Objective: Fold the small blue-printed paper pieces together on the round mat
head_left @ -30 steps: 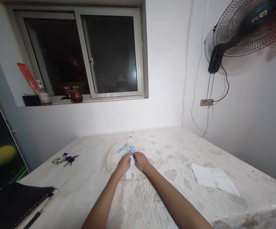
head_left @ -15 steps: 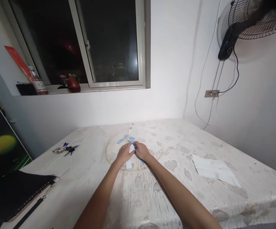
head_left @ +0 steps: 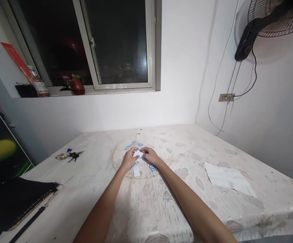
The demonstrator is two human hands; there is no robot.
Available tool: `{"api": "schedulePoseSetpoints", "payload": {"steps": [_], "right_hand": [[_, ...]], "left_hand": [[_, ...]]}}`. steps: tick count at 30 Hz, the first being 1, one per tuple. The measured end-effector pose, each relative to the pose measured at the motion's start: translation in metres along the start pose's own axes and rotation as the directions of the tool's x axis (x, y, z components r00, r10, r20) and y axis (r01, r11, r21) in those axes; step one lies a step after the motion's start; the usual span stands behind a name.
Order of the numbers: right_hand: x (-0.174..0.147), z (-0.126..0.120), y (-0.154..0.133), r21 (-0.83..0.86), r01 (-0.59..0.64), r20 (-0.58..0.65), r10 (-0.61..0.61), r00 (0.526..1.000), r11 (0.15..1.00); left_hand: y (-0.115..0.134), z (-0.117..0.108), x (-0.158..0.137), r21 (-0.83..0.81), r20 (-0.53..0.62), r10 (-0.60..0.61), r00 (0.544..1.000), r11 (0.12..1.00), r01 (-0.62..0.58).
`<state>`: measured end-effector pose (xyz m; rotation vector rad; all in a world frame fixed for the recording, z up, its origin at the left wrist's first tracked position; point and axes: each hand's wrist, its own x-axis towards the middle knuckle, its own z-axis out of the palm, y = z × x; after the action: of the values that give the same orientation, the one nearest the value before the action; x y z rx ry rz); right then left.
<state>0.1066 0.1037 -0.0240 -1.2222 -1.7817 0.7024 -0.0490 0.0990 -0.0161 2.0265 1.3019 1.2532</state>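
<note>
Over the round mat [head_left: 116, 165], my left hand [head_left: 129, 159] grips the edge of a small white card [head_left: 138, 153], fingers curled behind it and thumb in front. At the card's other side is my right hand [head_left: 150, 157], fingers bent and closed near its edge; the exact contact is too small to make out. Beneath the hands lie more white pieces with blue marks, partly hidden. Nearer me, a blank white card [head_left: 136, 171] lies flat. Small blue-edged pieces [head_left: 153, 168] rest beside my right wrist, with other blue-edged pieces [head_left: 128, 147] at the mat's far side.
Keys [head_left: 74, 155] lie on the table at left, behind a black pouch [head_left: 22, 200]. To the right is a white cloth or paper sheet [head_left: 229, 179]. A window [head_left: 121, 44], bottle [head_left: 39, 82] and wall fan [head_left: 247, 44] are beyond the table.
My hands have drawn slightly apart, and the white card now shows between them. More blue-edged pieces are uncovered beside my right wrist. The view has shifted a little.
</note>
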Motion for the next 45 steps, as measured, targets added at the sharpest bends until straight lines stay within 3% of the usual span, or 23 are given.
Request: {"api": "schedulePoseSetpoints", "payload": {"steps": [7, 15, 21, 24, 28, 32, 38, 45], "right_hand": [[-0.007, -0.002, -0.009, -0.052, 0.072, 0.029, -0.071, 0.997, 0.996], [0.001, -0.012, -0.014, -0.017, 0.078, -0.176, -0.080, 0.981, 0.997], [0.000, -0.026, -0.010, -0.096, -0.031, -0.085, 0.023, 0.996, 0.995], [-0.008, -0.028, -0.008, -0.171, -0.025, 0.013, 0.028, 1.000, 0.985], [-0.016, -0.028, -0.009, -0.201, 0.058, 0.162, -0.025, 0.986, 0.978], [-0.015, -0.028, -0.012, -0.176, 0.100, 0.216, -0.061, 0.975, 0.979], [-0.012, -0.022, -0.014, -0.073, 0.091, 0.130, -0.081, 0.988, 0.993], [-0.005, -0.019, -0.019, 0.157, 0.034, -0.049, -0.026, 0.998, 0.987]], "left_hand": [[0.000, -0.002, 0.001, -0.130, -0.050, 0.002, 0.999, 0.991, -0.008], [0.021, 0.002, 0.006, -0.313, -0.110, -0.050, 0.993, 0.950, 0.014], [0.018, -0.006, 0.006, -0.304, -0.115, -0.168, 0.979, 0.944, 0.126], [0.013, -0.015, -0.001, -0.212, 0.002, -0.198, 0.980, 0.958, 0.194], [0.015, -0.020, -0.010, 0.103, 0.279, -0.080, 0.957, 0.993, 0.053], [0.022, -0.015, -0.010, 0.075, 0.337, -0.015, 0.941, 0.997, -0.011], [0.031, 0.000, -0.009, 0.002, 0.236, 0.051, 0.970, 0.999, -0.053], [0.042, 0.009, -0.001, -0.046, -0.037, 0.035, 0.999, 0.998, -0.037]]}}
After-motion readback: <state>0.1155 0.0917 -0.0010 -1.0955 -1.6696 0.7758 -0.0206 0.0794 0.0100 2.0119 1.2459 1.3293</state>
